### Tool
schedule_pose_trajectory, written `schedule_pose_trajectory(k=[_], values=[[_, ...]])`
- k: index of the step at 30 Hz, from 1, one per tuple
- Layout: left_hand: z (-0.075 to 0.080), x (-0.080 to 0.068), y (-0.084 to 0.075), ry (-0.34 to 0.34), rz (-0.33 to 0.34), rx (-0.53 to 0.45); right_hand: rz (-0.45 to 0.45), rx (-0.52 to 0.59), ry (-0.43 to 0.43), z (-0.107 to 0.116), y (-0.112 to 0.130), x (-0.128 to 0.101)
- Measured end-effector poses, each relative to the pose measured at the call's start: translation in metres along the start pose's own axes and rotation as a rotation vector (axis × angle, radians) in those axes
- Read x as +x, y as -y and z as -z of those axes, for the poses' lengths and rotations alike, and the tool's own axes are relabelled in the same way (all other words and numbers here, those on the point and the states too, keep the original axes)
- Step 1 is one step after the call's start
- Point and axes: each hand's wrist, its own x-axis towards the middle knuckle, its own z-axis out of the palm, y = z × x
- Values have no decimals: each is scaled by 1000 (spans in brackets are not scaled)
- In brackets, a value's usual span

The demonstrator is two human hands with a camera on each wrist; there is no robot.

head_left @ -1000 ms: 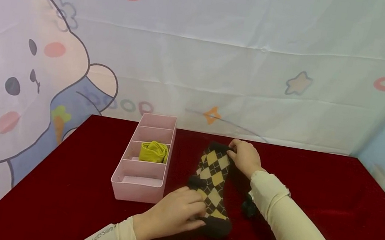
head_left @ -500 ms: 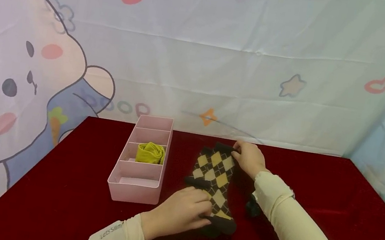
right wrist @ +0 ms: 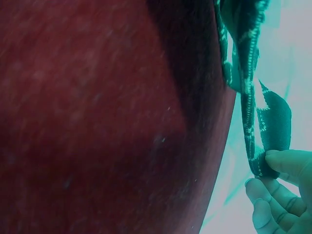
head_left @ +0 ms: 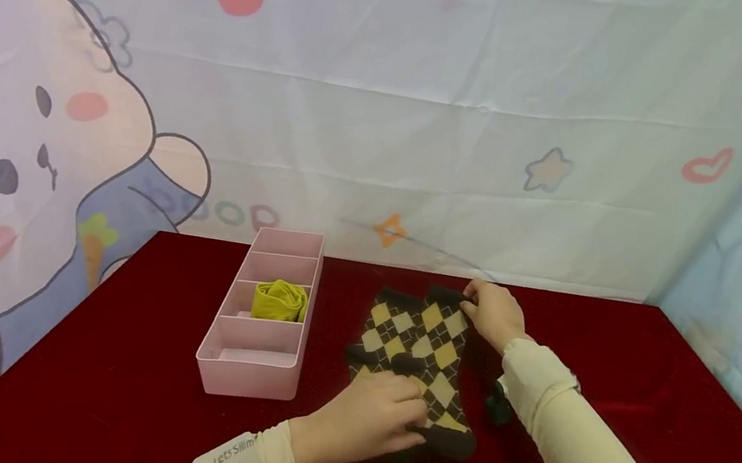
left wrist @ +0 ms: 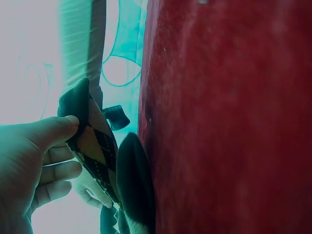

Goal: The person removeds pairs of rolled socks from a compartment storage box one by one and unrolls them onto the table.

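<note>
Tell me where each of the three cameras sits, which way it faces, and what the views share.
Head: worn on the head, facing forward and down at the red table, the pink organizer and the argyle socks; both hands and sleeves show.
Left wrist: beside the left hand, looking along the tabletop; its thumb and fingers pinch the socks' dark end.
Right wrist: beside the right hand, looking along the table; its fingers pinch the socks' other end.
Shared: the socks and red cloth appear in all three.
</note>
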Motion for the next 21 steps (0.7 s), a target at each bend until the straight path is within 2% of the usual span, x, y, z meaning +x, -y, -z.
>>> schedule_pose_trajectory(k=[6, 14, 21], values=[[-2, 5, -4, 28, -5, -11, -9, 8, -2, -3, -6, 1], [-9, 3, -7, 61, -11, 11, -2, 11, 8, -12, -10, 1], [-16, 2, -11, 129, -2, -13, -4, -8, 23, -18, -14, 0]])
